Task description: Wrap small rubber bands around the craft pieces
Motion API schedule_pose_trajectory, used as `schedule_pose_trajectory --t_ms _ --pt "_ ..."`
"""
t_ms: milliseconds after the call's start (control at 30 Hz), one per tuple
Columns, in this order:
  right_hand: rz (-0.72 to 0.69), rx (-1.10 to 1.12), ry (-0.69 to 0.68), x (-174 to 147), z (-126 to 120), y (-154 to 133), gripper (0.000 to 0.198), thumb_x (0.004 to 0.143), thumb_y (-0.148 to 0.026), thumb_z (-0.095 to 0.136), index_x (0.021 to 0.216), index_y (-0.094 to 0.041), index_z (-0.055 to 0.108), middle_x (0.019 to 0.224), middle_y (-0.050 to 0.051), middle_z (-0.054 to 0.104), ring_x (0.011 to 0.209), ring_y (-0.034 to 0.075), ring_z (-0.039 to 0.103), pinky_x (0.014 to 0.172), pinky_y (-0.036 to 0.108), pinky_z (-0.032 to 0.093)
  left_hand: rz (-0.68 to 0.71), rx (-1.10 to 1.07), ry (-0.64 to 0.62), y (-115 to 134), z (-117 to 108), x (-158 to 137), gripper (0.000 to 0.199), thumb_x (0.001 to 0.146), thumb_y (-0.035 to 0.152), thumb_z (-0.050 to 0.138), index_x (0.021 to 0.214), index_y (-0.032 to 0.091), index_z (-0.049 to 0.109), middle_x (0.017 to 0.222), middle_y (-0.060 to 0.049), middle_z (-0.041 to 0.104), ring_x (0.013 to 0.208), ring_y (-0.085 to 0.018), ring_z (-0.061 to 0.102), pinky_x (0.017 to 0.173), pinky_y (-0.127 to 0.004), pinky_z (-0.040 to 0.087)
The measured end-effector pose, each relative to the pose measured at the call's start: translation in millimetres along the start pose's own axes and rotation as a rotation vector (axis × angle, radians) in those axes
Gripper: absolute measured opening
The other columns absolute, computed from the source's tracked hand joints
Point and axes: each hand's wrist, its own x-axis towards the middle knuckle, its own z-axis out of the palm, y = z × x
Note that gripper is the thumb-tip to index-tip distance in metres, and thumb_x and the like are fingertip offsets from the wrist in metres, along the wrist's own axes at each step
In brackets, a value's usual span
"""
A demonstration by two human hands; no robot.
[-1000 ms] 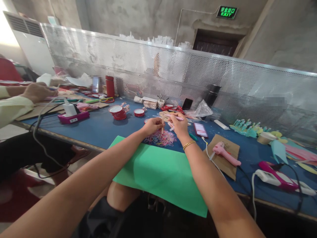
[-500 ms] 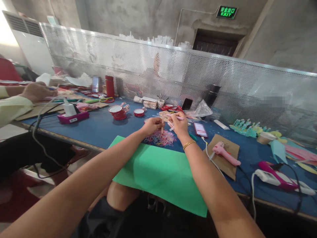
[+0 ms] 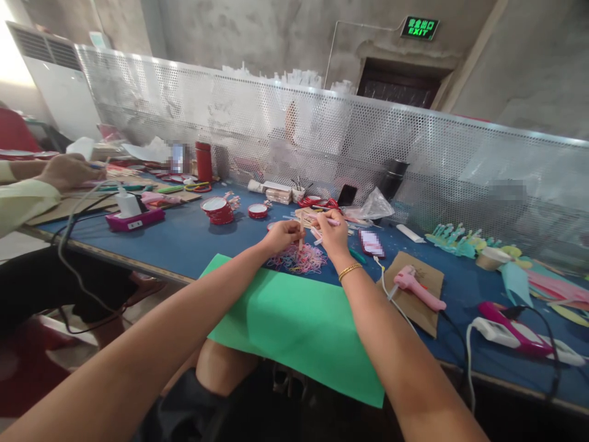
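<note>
My left hand is closed on a flat wooden craft stick, held upright over a pile of thin multicoloured strands. Just to its right, my right hand grips a slim pink pen-like tool, its tip pointing left toward the stick. A second pale pink piece shows below those fingers; whether it is held as well I cannot make out. A green sheet lies under my forearms, from the table edge over my lap.
A pink glue gun lies on brown cardboard at right, near a magenta power strip. Stacked red-rimmed discs and a red bottle stand left. A co-worker's hand is at far left.
Both hands stay almost where they were, still holding the stick and the pink tool. The tool and right fingers have shifted very slightly; the view moved a little.
</note>
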Motion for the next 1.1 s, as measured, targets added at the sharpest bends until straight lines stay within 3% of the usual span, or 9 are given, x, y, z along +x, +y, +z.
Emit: schedule_pose_trajectory --t_ms 100,267,467,867,1100 --pt "-0.047 -0.041 -0.017 0 0 -1 0.029 0.085 -0.047 0.062 0.072 -0.022 0.057 0.068 -0.001 0.07 0.062 0.014 0.062 0.064 0.026 0.048 0.021 0.034 -0.001 -2 -1 1 0.031 0.067 0.041 0.076 0.07 0.016 0.058 0.059 0.002 0.059 0.054 -0.014 0.057 0.054 -0.025 0.043" --pt "-0.003 -0.01 0.032 3 -3 3 0.033 0.085 -0.054 0.059 0.075 -0.023 0.055 0.067 -0.001 0.068 0.057 0.014 0.06 0.057 0.024 0.046 0.022 0.017 -0.02 -2 -1 1 0.03 0.069 0.041 0.075 0.07 0.015 0.059 0.06 0.001 0.061 0.054 -0.013 0.057 0.054 -0.025 0.042" --pt "-0.024 -0.003 0.018 2 1 4 0.035 0.084 -0.055 0.06 0.073 -0.023 0.055 0.068 0.0 0.069 0.066 0.016 0.064 0.062 0.025 0.049 0.012 0.029 -0.01 -2 -1 1 0.028 0.068 0.038 0.075 0.072 0.015 0.06 0.061 0.0 0.062 0.055 -0.014 0.057 0.055 -0.025 0.042" --pt "0.024 0.031 0.032 1 -1 -1 0.03 0.084 -0.051 0.06 0.079 -0.022 0.064 0.068 -0.001 0.067 0.062 0.015 0.062 0.056 0.024 0.047 -0.008 0.023 0.007 1 1 -2 0.031 0.068 0.041 0.075 0.067 0.016 0.056 0.058 0.001 0.062 0.053 -0.014 0.059 0.056 -0.026 0.044" --pt "0.063 0.105 -0.014 -1 2 -6 0.023 0.076 -0.042 0.07 0.083 -0.021 0.066 0.071 -0.001 0.069 0.059 0.014 0.06 0.054 0.025 0.047 -0.01 0.033 0.024 7 1 -4 0.031 0.068 0.042 0.075 0.067 0.017 0.057 0.057 0.001 0.063 0.053 -0.014 0.059 0.055 -0.026 0.044"
